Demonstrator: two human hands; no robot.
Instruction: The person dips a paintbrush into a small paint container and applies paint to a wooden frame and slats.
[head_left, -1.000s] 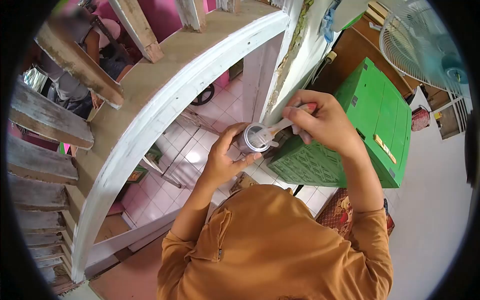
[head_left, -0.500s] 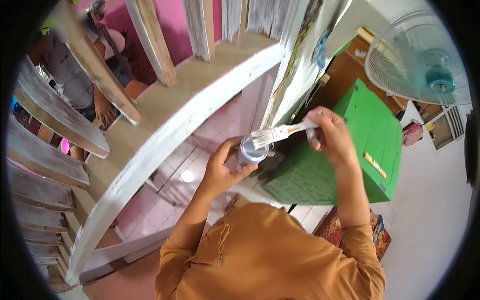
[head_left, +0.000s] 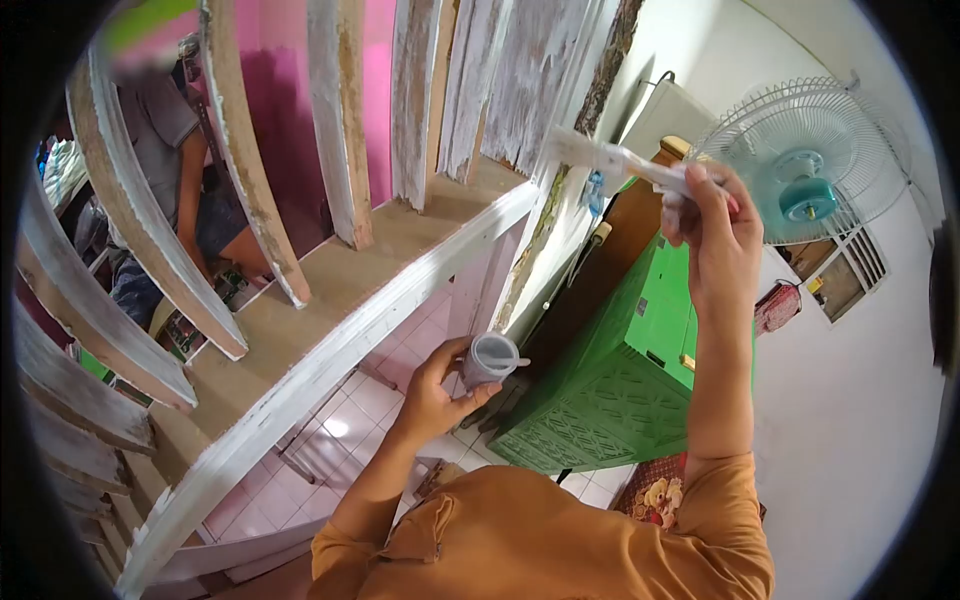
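Note:
My left hand (head_left: pixel 432 395) is wrapped round a small plastic cup (head_left: pixel 482 375), with grey-white liquid paint inside and a thin stick poking over its right rim. Higher up, my right hand (head_left: pixel 718 225) grips the handle of a paintbrush (head_left: pixel 632 163). Its pale bristles, blurred by motion, point left and overlap the edge of the white-streaked wooden post (head_left: pixel 545 205); whether they touch it I cannot tell. Left of the cup runs a curved rail (head_left: pixel 330 310) with patchy white paint, carrying upright wooden slats (head_left: pixel 340 130).
A green cabinet (head_left: pixel 590 400) stands below my right arm. Behind it is a fan (head_left: pixel 810 190) with a wire guard. Through the slats a seated person (head_left: pixel 165 130) shows at upper left, in front of a pink wall (head_left: pixel 290 120). Tiled floor (head_left: pixel 350 420) lies below.
The brush has gone from over the cup up towards the post, in my raised right hand. My left hand still holds the cup, now a little lower in view. The camera's view has tilted up.

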